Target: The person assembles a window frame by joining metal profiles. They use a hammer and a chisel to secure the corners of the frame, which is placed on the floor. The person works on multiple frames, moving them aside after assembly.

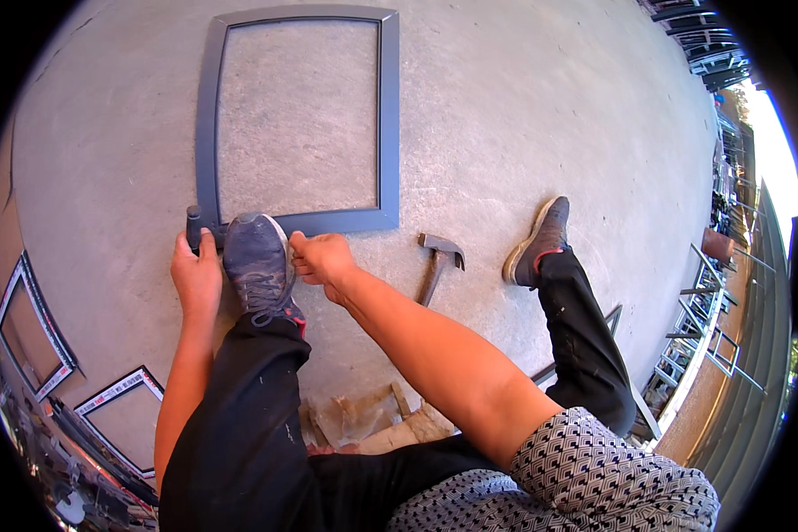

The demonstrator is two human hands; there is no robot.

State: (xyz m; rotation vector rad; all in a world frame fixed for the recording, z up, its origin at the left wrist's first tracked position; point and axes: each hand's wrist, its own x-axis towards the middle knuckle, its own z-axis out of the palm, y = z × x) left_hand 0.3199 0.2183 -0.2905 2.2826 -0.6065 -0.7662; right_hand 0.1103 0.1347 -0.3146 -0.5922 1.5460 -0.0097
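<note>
Left hand (197, 277) and right hand (324, 259) are working low over a concrete floor (514, 115), where a grey rectangular frame (387, 124) is lying flat, its near side by the hands. Between them, a dark lace-up shoe (255, 259) is covering part of that near side, close to the left corner. Farther right, a claw hammer (434, 275) is lying with its head toward the far side. At the frame's near left corner, left thumb and fingers are pinching a dark handle (194, 227); the right hand is curling its fingers beside the shoe, whether around anything one cannot tell.
</note>
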